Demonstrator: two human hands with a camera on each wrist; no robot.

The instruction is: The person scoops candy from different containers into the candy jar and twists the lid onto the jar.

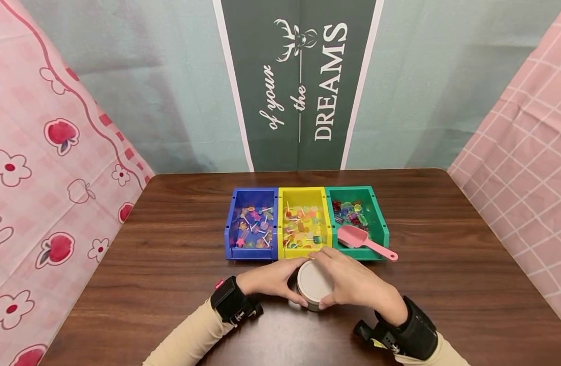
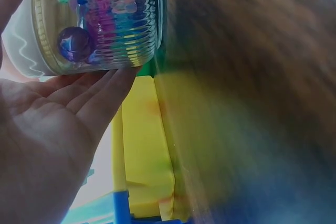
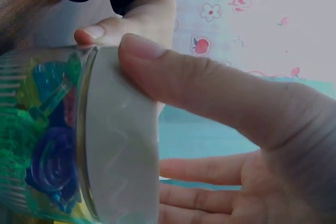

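Note:
A clear ribbed jar [image 2: 118, 30] stands at the near middle of the table, with colourful translucent trinkets inside. Its whitish lid [image 1: 315, 281] is on top. My left hand [image 1: 276, 278] holds the jar's side between thumb and fingers. From the other side my right hand [image 1: 353, 279] grips the lid, its thumb on the near rim and fingers around the far edge. The right wrist view shows the lid [image 3: 123, 145] seated on the jar, a purple swirled piece visible through the wall.
Behind the hands, blue [image 1: 255, 197], yellow [image 1: 302, 197] and green [image 1: 349, 194] bins adjoin in a row, each holding small colourful pieces. A pink scoop [image 1: 380, 249] lies across the green bin's front edge. Brown wooden table [image 1: 170, 239] surrounds them; cloths hang behind and at both sides.

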